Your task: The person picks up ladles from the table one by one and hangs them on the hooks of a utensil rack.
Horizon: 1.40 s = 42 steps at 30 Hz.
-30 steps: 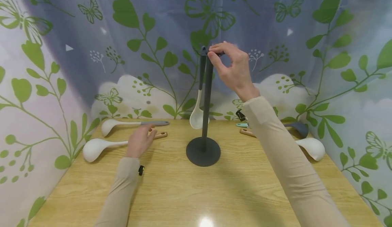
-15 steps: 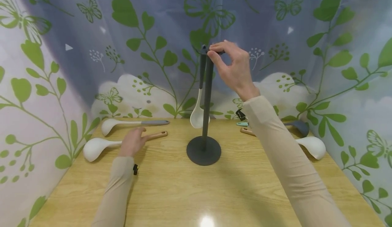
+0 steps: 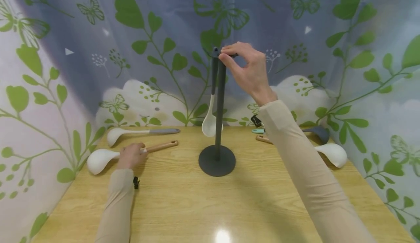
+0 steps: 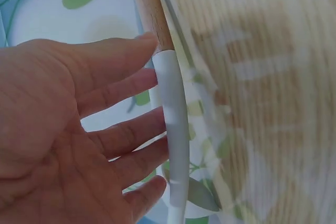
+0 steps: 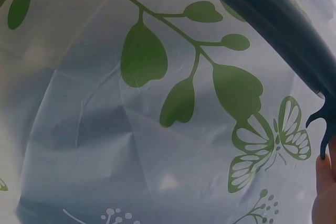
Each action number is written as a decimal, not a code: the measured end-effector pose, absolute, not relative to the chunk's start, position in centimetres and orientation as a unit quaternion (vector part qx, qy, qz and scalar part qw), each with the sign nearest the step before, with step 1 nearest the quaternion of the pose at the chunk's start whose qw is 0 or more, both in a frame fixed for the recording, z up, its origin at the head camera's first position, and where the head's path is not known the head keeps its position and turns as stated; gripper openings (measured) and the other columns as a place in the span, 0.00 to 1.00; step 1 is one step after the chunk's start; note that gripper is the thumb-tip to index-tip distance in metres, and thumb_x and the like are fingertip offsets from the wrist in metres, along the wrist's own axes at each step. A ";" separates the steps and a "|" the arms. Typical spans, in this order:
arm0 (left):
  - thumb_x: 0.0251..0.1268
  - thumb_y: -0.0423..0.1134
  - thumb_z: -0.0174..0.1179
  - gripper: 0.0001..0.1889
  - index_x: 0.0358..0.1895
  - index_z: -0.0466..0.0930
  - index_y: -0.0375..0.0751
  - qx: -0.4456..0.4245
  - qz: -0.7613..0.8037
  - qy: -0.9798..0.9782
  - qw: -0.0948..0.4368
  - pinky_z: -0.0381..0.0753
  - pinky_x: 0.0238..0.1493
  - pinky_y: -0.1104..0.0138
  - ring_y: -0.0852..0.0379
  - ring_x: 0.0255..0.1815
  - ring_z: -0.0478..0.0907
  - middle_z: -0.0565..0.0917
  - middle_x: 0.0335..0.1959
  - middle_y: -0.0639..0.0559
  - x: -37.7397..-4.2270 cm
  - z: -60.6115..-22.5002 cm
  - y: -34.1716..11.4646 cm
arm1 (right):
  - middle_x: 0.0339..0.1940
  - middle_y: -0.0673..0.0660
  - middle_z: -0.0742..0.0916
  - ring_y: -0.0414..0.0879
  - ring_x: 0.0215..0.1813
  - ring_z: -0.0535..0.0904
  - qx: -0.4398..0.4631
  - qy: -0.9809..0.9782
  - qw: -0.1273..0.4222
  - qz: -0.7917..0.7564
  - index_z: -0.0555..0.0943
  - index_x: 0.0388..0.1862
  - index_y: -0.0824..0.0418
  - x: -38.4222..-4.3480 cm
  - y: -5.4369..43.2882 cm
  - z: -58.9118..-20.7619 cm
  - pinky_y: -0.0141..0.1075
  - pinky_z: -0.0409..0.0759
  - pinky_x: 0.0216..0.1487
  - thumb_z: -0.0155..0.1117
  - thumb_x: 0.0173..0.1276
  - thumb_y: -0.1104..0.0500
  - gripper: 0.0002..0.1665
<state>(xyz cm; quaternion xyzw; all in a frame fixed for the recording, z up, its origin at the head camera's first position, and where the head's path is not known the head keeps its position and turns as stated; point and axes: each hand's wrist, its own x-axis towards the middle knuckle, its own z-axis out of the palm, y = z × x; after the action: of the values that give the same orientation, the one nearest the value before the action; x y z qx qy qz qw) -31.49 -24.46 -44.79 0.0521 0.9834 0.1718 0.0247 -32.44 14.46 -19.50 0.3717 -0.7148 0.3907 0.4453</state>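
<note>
My left hand (image 3: 130, 156) is over the neck of a white ladle (image 3: 101, 160) with a wooden handle, lying on the table at left. In the left wrist view its thumb touches the wooden handle (image 4: 152, 14), and the rather straight fingers (image 4: 131, 135) meet the white shaft (image 4: 176, 124). My right hand (image 3: 249, 68) pinches the top of a black utensil stand (image 3: 220, 101) at its hooks. On the stand's left side hangs a white ladle (image 3: 209, 125) with a dark handle. The right wrist view shows a dark hook (image 5: 326, 121) beside the fingertips, most of the hand being out of frame.
Behind the left hand lies a white ladle (image 3: 115, 135) with a grey handle. At right, partly under my forearm, are a dark ladle (image 3: 319, 134) and a white one (image 3: 334, 155). A patterned curtain (image 3: 177, 24) encloses the wooden table (image 3: 183, 206).
My left hand has moved left along the wooden-handled ladle, from its handle down to its white neck. My right hand has stayed at the top of the stand.
</note>
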 end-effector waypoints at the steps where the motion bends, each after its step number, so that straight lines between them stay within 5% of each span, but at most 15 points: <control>1: 0.71 0.39 0.56 0.23 0.62 0.72 0.27 0.057 0.171 0.983 0.026 0.53 0.66 0.31 0.29 0.61 0.72 0.79 0.57 0.30 -31.4 -44.8 -24.6 | 0.43 0.60 0.90 0.53 0.51 0.84 0.372 -0.716 0.443 0.392 0.88 0.40 0.64 -32.5 14.5 -19.4 0.33 0.65 0.72 0.71 0.63 0.64 0.08; 9: 0.69 0.37 0.57 0.18 0.60 0.78 0.35 0.032 0.182 0.982 0.032 0.48 0.66 0.30 0.29 0.60 0.73 0.79 0.58 0.31 -30.9 -45.2 -24.8 | 0.46 0.57 0.89 0.48 0.53 0.81 0.353 -0.746 0.408 0.390 0.89 0.42 0.61 -32.5 15.0 -19.2 0.36 0.76 0.58 0.71 0.63 0.63 0.09; 15: 0.69 0.38 0.57 0.18 0.60 0.79 0.40 0.026 0.178 0.983 0.027 0.48 0.66 0.30 0.28 0.60 0.72 0.79 0.59 0.32 -31.1 -45.4 -24.6 | 0.46 0.61 0.89 0.51 0.54 0.81 0.348 -0.750 0.399 0.396 0.88 0.42 0.65 -31.5 14.9 -18.7 0.37 0.77 0.58 0.70 0.63 0.65 0.09; 23: 0.70 0.37 0.59 0.16 0.58 0.81 0.40 0.044 0.169 0.984 0.019 0.51 0.66 0.31 0.32 0.59 0.75 0.81 0.58 0.35 -31.2 -45.5 -24.9 | 0.45 0.61 0.89 0.51 0.55 0.82 0.364 -0.741 0.392 0.406 0.88 0.41 0.65 -32.1 15.0 -18.8 0.31 0.61 0.74 0.70 0.64 0.63 0.09; 42: 0.75 0.41 0.53 0.19 0.64 0.76 0.41 0.068 0.191 0.978 -0.044 0.58 0.60 0.31 0.30 0.58 0.75 0.81 0.57 0.36 -31.1 -45.3 -24.9 | 0.43 0.61 0.89 0.52 0.51 0.83 0.379 -0.722 0.423 0.396 0.88 0.41 0.64 -32.6 14.9 -19.4 0.33 0.64 0.73 0.70 0.64 0.62 0.09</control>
<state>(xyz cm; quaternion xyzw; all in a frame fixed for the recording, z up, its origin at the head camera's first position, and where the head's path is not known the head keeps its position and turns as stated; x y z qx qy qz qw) -31.14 -24.94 -45.32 0.0682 0.9781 0.1915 -0.0444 -32.61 14.87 -19.43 0.3791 -0.7216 0.3958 0.4230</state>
